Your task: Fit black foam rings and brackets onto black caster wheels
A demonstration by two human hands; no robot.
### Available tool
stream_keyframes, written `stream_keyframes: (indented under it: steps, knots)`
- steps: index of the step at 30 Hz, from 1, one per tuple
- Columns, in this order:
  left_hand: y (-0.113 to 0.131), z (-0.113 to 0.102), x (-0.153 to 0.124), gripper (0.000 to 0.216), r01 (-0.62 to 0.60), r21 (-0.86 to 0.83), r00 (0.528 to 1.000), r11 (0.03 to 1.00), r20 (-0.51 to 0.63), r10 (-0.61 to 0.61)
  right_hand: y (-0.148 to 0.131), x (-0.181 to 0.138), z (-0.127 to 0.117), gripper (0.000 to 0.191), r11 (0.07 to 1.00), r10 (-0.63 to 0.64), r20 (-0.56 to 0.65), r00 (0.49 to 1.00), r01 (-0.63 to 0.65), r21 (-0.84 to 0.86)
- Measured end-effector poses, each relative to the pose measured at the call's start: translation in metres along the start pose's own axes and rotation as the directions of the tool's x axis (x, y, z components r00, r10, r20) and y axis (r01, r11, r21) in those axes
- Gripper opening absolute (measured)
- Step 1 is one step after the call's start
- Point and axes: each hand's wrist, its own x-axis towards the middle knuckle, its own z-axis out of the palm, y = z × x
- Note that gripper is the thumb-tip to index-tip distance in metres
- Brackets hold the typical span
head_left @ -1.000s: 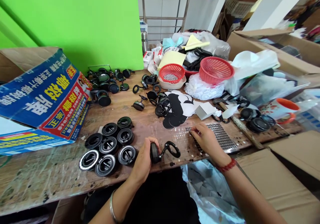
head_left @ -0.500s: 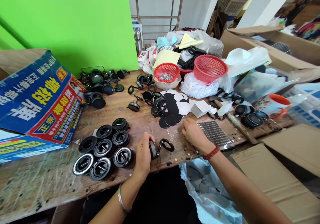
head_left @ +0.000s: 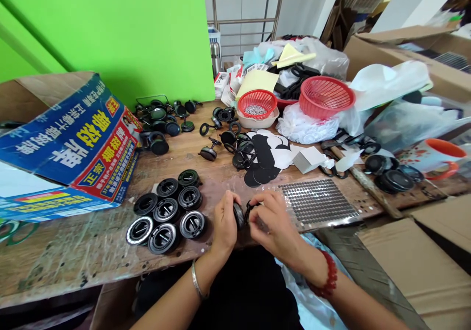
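Note:
My left hand is wrapped round a black round base with a ribbed rim, tilted on its edge above the table's front. A small ring arm sticks out of the base to the right. My right hand closes on that ring arm, its fingertips bent over it and hiding most of it. Left of my hands stand several black round bases in a cluster, face up. Close to my right hand lies a sheet of small grey discs.
A blue printed carton stands at the left. Black and white cut pieces, a white block and red baskets lie behind my hands. A hammer and an orange-rimmed mug are at the right.
My right hand has moved left from the edge of the disc sheet to the ring arm. My left hand still holds the round base. The view has shifted slightly.

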Motion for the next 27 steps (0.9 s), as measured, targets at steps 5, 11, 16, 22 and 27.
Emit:
stream_keyframes:
  steps: [5,11,16,22,27]
  knots:
    - [0.003,0.0,-0.004,0.057,-0.011,0.001,1.0,1.0,0.025,0.011,0.0,0.0,0.008,0.021,1.0,-0.001,0.048,0.999,0.002,-0.027]
    - [-0.005,-0.001,-0.002,0.055,0.12,-0.141,0.993,0.983,0.015,-0.119,-0.009,-0.01,0.002,0.024,0.987,-0.129,0.07,0.989,0.134,-0.088]
    - [-0.008,-0.007,0.001,0.053,0.226,-0.219,0.973,0.949,0.0,-0.231,-0.014,-0.023,-0.012,0.046,0.951,-0.199,0.263,0.944,0.251,-0.182]
    - [-0.007,-0.011,-0.002,0.053,0.28,-0.254,0.96,0.926,0.062,-0.273,0.059,-0.004,-0.034,0.011,0.963,0.046,-0.121,0.992,-0.076,-0.259]
    - [-0.007,-0.01,-0.001,0.053,0.25,-0.26,0.968,0.933,0.051,-0.245,0.122,0.007,-0.024,0.016,0.793,0.278,-0.128,0.952,-0.303,-0.529]
